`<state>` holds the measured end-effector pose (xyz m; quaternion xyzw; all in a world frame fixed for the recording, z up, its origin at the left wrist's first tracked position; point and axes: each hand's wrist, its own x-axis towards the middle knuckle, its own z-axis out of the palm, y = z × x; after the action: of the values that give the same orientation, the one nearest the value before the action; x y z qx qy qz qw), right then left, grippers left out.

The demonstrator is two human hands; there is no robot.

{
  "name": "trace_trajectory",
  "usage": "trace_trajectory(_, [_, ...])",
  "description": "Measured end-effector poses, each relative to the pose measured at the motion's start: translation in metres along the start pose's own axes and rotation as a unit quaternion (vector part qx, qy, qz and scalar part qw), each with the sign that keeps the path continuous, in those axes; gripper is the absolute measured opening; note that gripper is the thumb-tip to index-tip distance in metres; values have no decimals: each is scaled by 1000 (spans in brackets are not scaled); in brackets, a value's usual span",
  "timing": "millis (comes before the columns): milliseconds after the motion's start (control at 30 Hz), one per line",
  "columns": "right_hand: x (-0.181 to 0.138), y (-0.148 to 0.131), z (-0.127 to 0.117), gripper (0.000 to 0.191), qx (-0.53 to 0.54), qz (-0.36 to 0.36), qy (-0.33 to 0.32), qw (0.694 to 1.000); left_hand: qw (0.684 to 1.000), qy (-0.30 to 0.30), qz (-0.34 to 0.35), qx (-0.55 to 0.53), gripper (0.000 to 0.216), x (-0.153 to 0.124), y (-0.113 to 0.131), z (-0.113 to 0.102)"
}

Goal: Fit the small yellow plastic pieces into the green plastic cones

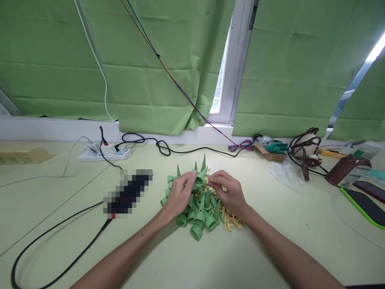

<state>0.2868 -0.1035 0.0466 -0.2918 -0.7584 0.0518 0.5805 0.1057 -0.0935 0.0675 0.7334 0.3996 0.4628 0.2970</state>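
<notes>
A heap of green plastic cone spikes point(197, 208) lies on the pale table, mixed with small yellow plastic pieces point(231, 220). My left hand point(179, 193) is closed around one green cone point(201, 176) at the top of the heap, holding it by its wide end. My right hand point(227, 192) hovers over the right side of the heap with thumb and forefinger pinched together close to that cone's mouth. What the pinch holds is too small to make out.
A black cable point(60, 237) crosses the table at the left beside a blurred dark object point(128, 193). A white power strip point(104, 152) sits at the back. Bags, a brown case point(345, 168) and a phone with a green edge point(365, 206) crowd the right side.
</notes>
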Motion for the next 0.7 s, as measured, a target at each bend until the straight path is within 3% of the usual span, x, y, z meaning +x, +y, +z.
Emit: trace_trajectory(700, [-2,4,-3,14,-23,58,-8,998,993,-57,83,56,31,-2,3,-4])
